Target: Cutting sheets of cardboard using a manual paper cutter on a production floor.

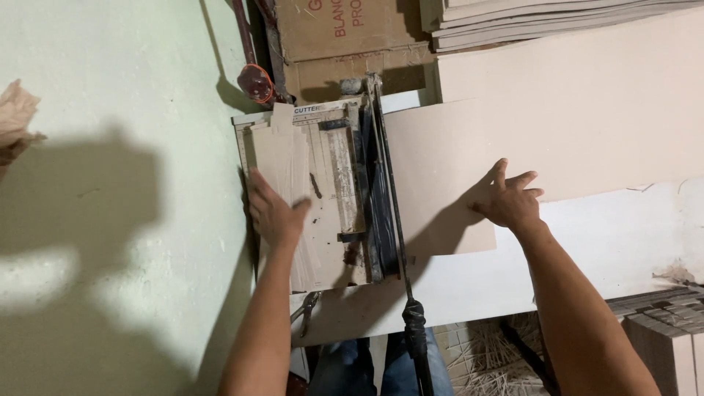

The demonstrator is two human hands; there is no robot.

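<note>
Your left hand (273, 211) lies flat on the cut cardboard strips (293, 183) that sit on the bed of the paper cutter (337, 183). Your fingers are spread out and press down; they are not closed around anything. The strips lie side by side at the left part of the cutter, next to the pale green wall (125, 220).

Your right hand (507, 198) lies flat on a big sheet of cardboard (440, 176). The fingers are open and spread, and the palm rests on the sheet near its lower right corner. The sheet lies on the white table (587, 249), and its left edge goes under the dark blade arm (389, 191) of the cutter. The blade arm is down, and its black handle (414, 323) sticks out toward you, between your two arms.

More cardboard sheets (572, 81) lie behind the big sheet, and a stack of boards (543, 18) sits at the top. A brown box (345, 29) stands behind the cutter.
</note>
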